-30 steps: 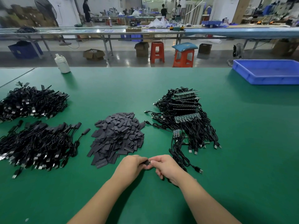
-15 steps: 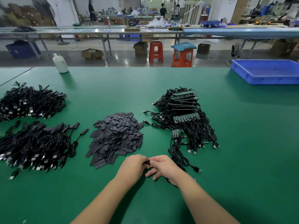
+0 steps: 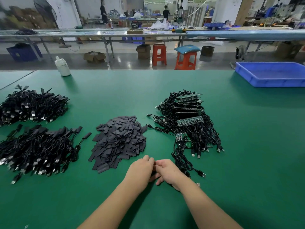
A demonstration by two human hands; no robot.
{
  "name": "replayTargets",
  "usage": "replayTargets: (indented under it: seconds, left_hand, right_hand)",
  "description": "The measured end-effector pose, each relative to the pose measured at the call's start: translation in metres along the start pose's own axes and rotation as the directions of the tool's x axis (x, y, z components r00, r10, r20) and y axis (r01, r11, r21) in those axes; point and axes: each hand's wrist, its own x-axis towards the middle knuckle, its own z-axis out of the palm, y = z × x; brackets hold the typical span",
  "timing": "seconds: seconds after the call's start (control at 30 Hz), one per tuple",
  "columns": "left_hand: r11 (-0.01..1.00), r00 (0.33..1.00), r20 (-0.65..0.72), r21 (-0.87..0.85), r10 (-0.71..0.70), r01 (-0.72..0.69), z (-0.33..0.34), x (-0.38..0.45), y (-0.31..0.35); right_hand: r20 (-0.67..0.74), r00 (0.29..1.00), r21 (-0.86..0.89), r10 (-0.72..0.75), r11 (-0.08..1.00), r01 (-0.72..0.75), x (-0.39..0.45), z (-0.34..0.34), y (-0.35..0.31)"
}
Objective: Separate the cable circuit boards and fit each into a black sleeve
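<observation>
Both hands, left hand (image 3: 141,169) and right hand (image 3: 167,170), meet curled, pinching something small and hidden, sleeve pile (image 3: 118,139) at 11 o'clock.

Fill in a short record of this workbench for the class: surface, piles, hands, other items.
surface: green table
middle pile: black sleeves
right pile: cables with circuit boards, still unsleeved
left piles: two heaps of black cables, the near one with sleeved ends
left hand: fingers curled, meeting the right hand over a small part, mostly hidden
right hand: fingers curled at the same part; a cable trails from it
other items: blue tray far right, white bottle far left
</observation>
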Motion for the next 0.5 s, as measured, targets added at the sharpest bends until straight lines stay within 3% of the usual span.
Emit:
replayTargets:
  seconds: [0.07,0.1,0.17,0.23,0.33,0.4,0.5]
  left_hand:
    - [0.973,0.996,-0.089,-0.229,-0.029,0.008,0.006,-0.003,-0.004]
    - [0.916,0.986,-0.128,-0.399,-0.109,0.049,0.006,-0.004,-0.004]
    - [0.707,0.921,-0.177,-0.694,-0.347,0.133,0.004,-0.007,-0.005]
    - [0.496,0.872,-0.066,-0.842,-0.485,0.213,0.000,-0.010,-0.007]
    - [0.198,0.931,0.165,-0.951,-0.325,0.238,-0.002,-0.016,0.000]
    - [0.105,0.956,0.202,-0.968,-0.211,0.228,-0.002,-0.020,0.008]
    - [0.048,0.974,0.162,-0.984,-0.160,0.171,-0.003,-0.022,0.013]
  right_hand:
    - [-0.027,1.000,0.030,0.009,1.000,-0.008,0.001,0.000,-0.001]
    - [-0.047,0.999,0.061,0.013,0.998,-0.010,0.001,0.001,-0.002]
    - [-0.108,0.994,0.163,0.017,0.987,0.001,0.001,0.000,-0.005]
    - [-0.179,0.984,0.345,0.006,0.937,0.057,0.002,-0.001,-0.010]
    - [-0.208,0.978,0.732,-0.025,0.659,0.172,0.003,-0.002,-0.023]
    - [-0.203,0.978,0.851,-0.039,0.488,0.196,0.005,0.002,-0.032]
    - [-0.223,0.974,0.876,-0.038,0.431,0.217,0.006,0.009,-0.041]
